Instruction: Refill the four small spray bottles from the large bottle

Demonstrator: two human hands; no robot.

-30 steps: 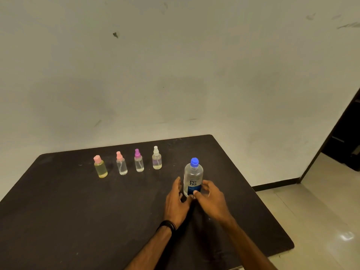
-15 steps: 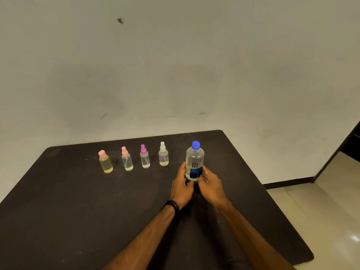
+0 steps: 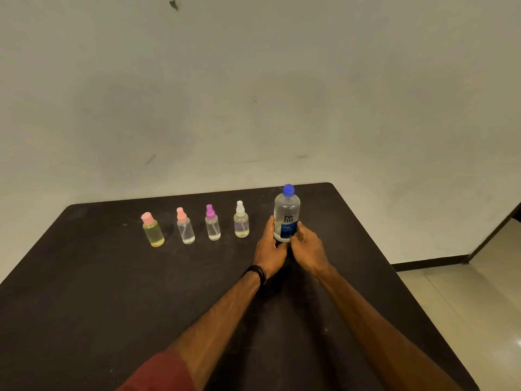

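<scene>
Both our hands — left hand [image 3: 269, 244], right hand [image 3: 307, 245] — wrap the clear blue-capped large bottle [image 3: 286, 215] standing on the black table [image 3: 84, 292] beside four small spray bottles [image 3: 212, 222] — a jerky lift could topple them.

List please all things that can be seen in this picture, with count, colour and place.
large bottle: 1, clear with blue cap and blue label, upright at the right end of the row
small spray bottles: 4, in a row left of it; yellow liquid with pink cap, clear with salmon cap, clear with purple cap, pale with white cap
table: 1, black, against the wall
left hand: grips the large bottle low; black wristband
right hand: grips it from the other side
</scene>
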